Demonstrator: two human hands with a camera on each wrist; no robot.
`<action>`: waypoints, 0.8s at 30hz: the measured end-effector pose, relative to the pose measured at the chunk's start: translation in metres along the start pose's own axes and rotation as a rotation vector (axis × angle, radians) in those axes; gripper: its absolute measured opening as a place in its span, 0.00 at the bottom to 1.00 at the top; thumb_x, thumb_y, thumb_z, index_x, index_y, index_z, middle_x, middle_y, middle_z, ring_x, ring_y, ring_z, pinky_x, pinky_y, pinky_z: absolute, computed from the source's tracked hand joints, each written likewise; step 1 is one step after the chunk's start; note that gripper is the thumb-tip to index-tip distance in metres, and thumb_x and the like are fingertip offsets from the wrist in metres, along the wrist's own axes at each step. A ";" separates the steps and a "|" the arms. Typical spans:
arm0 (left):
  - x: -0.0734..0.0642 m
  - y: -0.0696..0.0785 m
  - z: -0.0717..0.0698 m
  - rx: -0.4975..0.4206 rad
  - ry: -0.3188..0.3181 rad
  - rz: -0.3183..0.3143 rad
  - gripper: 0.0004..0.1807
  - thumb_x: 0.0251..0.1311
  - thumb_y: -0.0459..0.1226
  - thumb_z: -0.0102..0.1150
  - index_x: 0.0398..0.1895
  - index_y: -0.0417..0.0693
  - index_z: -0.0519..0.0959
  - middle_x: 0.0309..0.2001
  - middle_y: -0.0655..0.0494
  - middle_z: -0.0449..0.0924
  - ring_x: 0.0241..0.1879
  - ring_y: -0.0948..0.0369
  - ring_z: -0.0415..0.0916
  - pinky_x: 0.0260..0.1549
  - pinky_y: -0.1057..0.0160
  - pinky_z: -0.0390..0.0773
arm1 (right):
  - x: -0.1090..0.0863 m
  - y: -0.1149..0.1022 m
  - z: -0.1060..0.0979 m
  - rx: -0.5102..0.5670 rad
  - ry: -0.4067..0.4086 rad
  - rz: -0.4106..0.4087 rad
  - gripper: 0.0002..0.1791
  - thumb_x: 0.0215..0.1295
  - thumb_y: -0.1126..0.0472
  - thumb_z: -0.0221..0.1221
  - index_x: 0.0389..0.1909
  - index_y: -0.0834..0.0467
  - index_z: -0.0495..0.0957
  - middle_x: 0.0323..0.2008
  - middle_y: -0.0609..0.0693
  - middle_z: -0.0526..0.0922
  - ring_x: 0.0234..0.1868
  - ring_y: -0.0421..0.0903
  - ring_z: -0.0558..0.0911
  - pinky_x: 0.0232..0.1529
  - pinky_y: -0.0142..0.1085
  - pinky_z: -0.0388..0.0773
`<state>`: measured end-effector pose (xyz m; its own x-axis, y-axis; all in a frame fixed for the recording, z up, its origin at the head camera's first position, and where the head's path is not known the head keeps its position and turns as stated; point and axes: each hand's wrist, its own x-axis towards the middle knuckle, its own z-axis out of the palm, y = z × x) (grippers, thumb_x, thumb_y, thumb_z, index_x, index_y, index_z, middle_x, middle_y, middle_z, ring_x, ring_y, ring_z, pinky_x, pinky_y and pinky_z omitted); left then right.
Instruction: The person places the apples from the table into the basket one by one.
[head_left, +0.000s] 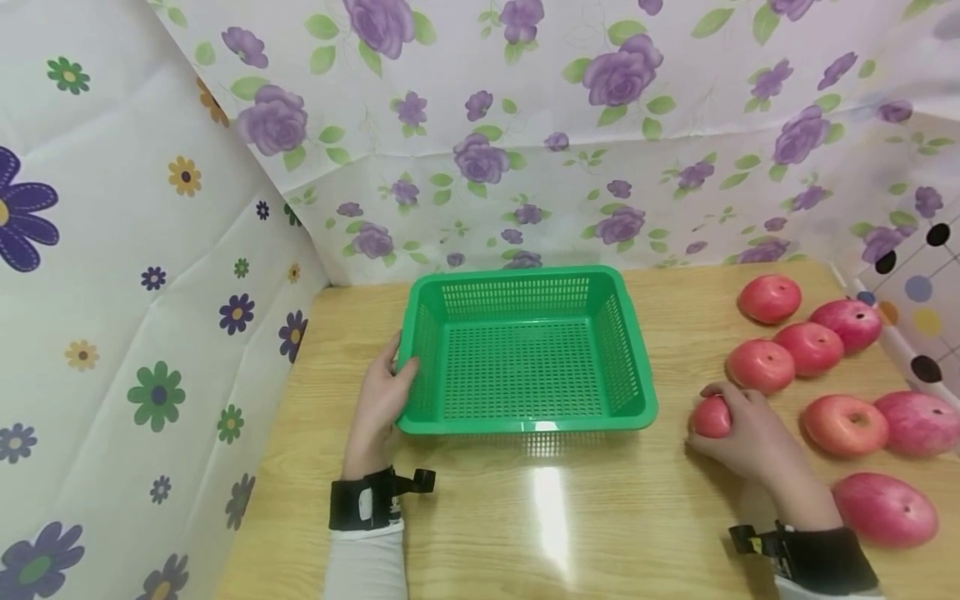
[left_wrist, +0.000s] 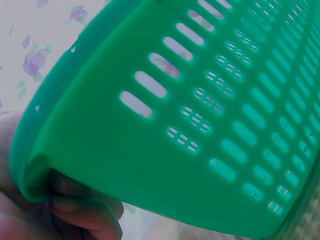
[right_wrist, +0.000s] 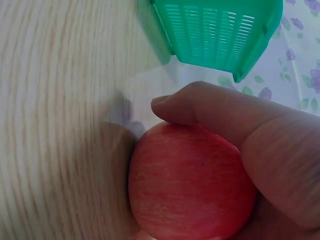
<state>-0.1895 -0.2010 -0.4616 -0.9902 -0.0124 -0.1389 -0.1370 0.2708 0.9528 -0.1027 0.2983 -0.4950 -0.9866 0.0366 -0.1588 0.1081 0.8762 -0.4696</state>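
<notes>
A green plastic basket [head_left: 525,425] with slotted walls stands in the middle of the table, nothing inside it. My left hand [head_left: 384,396] grips its left rim, thumb over the edge. In the left wrist view, curled fingers [left_wrist: 92,217] show under the rim of the basket [left_wrist: 100,145]. To the right of the basket, my right hand [head_left: 753,437] holds a red apple [head_left: 711,417] low over the wooden table. The right wrist view shows the thumb [right_wrist: 210,107] across this apple [right_wrist: 190,185]; the other fingers are mostly hidden.
Several more red fruits lie on the table's right side, among them an apple [head_left: 845,425] with a stem hollow and an oval pink-red fruit [head_left: 885,510]. Flowered sheets [head_left: 480,158] hang behind and to the left of the wooden table [head_left: 480,517].
</notes>
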 end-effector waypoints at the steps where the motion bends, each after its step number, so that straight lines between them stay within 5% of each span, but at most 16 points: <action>1: 0.000 0.000 -0.001 0.002 0.002 0.007 0.33 0.71 0.40 0.50 0.78 0.60 0.54 0.57 0.36 0.76 0.47 0.45 0.79 0.39 0.44 0.84 | 0.000 0.000 0.000 0.000 0.001 0.001 0.46 0.47 0.41 0.73 0.63 0.58 0.64 0.53 0.73 0.66 0.49 0.70 0.71 0.46 0.68 0.73; 15: 0.003 -0.001 0.006 0.045 0.084 0.063 0.34 0.67 0.34 0.50 0.77 0.53 0.57 0.54 0.38 0.79 0.39 0.47 0.82 0.32 0.49 0.86 | 0.010 -0.007 -0.006 -0.010 0.028 0.013 0.47 0.51 0.42 0.71 0.64 0.63 0.61 0.53 0.77 0.64 0.49 0.74 0.70 0.45 0.71 0.72; 24: 0.003 -0.001 0.006 0.085 0.094 0.054 0.35 0.67 0.34 0.50 0.77 0.54 0.56 0.59 0.41 0.75 0.41 0.48 0.81 0.33 0.48 0.86 | 0.036 -0.073 -0.046 0.080 0.229 -0.099 0.43 0.56 0.41 0.68 0.64 0.62 0.62 0.55 0.73 0.65 0.51 0.70 0.69 0.41 0.70 0.74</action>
<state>-0.1925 -0.1953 -0.4648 -0.9947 -0.0850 -0.0579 -0.0845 0.3546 0.9312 -0.1513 0.2575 -0.4262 -0.9938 0.0685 0.0876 0.0102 0.8407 -0.5415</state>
